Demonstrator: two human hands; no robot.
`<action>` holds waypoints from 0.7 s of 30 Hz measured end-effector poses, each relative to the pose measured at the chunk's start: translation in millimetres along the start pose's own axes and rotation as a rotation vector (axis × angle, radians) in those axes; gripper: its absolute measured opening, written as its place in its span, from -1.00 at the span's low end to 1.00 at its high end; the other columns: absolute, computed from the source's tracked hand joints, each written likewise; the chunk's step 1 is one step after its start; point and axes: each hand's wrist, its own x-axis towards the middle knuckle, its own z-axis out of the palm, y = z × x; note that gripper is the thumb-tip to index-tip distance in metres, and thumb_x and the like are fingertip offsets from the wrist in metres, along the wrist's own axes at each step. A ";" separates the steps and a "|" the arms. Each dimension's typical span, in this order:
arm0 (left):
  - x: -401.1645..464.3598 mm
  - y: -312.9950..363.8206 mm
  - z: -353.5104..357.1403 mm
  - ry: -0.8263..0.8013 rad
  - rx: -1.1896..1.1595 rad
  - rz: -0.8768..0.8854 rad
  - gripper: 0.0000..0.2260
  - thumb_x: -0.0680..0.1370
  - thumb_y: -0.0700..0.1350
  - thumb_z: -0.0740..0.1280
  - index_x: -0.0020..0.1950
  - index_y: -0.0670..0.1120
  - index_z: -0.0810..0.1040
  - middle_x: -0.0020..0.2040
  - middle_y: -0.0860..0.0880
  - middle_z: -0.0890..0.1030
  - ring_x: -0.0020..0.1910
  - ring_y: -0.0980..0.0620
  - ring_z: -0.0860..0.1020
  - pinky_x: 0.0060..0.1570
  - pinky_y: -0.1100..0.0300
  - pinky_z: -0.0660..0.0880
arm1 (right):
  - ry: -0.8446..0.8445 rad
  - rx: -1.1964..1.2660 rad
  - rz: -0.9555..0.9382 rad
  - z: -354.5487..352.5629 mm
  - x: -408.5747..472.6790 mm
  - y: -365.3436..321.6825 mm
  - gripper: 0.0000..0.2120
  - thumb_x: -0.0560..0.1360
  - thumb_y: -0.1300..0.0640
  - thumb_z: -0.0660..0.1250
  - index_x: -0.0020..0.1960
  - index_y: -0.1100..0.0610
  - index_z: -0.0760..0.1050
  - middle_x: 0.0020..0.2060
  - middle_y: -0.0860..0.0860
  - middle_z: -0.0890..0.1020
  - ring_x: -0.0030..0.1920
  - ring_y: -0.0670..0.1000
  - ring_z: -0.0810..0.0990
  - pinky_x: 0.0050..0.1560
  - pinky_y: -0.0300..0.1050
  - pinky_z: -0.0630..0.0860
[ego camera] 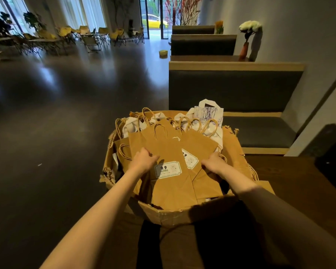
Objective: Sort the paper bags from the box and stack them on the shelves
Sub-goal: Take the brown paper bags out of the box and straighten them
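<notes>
Kraft bags [173, 152] fanned in torn box [171, 212].
Left hand [144, 160] and right hand [213, 164] pinch fan's 9 and 3 o'clock edges; open floor [56, 113] at 10.

A box [169, 212] sits on the floor [56, 123] just before the person, and paper bags [171, 152] lie fanned inside it, their handles toward its far rim. The left hand [144, 159] rests on the left edge of the top bags and the right hand [213, 163] on their right edge. Behind the box to the right stand seats [235, 90] in a row along the wall, and chairs [97, 35] are grouped at the far left of the floor.
</notes>
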 end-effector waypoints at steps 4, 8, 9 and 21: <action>7.3 -1.4 10.8 -0.036 0.178 -0.100 -0.28 0.46 0.23 0.33 0.41 -0.22 0.25 0.39 -0.23 0.32 0.35 -0.21 0.33 0.31 -0.04 0.36 | 0.063 0.030 0.043 9.3 12.8 -0.5 -0.26 0.54 0.08 0.26 0.45 0.38 -0.13 0.33 0.26 0.37 0.31 0.25 0.37 0.28 0.05 0.38; 6.4 6.7 22.1 0.027 0.276 -0.127 -0.14 0.35 0.25 0.43 0.41 -0.24 0.18 0.39 -0.23 0.26 0.39 -0.19 0.24 0.33 0.00 0.28 | 0.094 0.130 0.076 14.9 18.7 -5.6 -0.28 0.53 0.15 0.27 0.45 0.35 -0.13 0.34 0.24 0.34 0.29 0.23 0.39 0.17 -0.01 0.39; 7.2 8.1 25.5 0.035 0.269 -0.131 -0.14 0.34 0.23 0.46 0.40 -0.24 0.18 0.39 -0.23 0.26 0.38 -0.19 0.24 0.33 0.01 0.28 | 0.081 0.148 0.074 17.0 19.3 -6.4 -0.26 0.53 0.15 0.27 0.46 0.35 -0.16 0.34 0.23 0.34 0.28 0.22 0.40 0.14 -0.03 0.39; 12.6 11.7 27.1 0.000 0.097 -0.156 -0.25 0.27 0.07 0.56 0.25 -0.21 0.26 0.22 -0.19 0.50 0.21 -0.18 0.48 0.15 -0.03 0.49 | 0.123 0.416 0.075 13.4 26.1 2.3 -0.38 0.48 0.28 0.29 0.37 0.30 -0.02 0.11 0.19 0.39 0.13 0.14 0.44 0.06 -0.01 0.47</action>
